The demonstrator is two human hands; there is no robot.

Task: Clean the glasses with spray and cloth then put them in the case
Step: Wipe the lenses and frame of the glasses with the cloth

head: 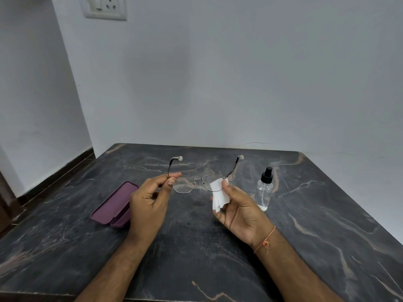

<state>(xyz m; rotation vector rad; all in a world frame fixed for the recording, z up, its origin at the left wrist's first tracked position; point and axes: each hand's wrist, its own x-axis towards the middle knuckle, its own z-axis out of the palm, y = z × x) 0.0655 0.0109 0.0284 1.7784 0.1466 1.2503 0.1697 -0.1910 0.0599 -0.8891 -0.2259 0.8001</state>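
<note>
Here the dark veined marble table (305, 214) carries a plum oblong case (113, 205) left of the thin wire-rimmed glasses (196, 182), held above it; left hand (148, 203) pinches their corner, right hand (237, 208) presses a crumpled white cloth (219, 194) on one lens; clear cylindrical spray bottle (264, 190) right

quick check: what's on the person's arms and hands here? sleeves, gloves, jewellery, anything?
Both forearms are bare as far as the frame shows: no sleeves, no gloves. The left hand shows no rings, watch or band. The right hand has a thin orange thread bracelet round its wrist, with a small knot or charm on it; too small to tell which. No rings visible.
</note>
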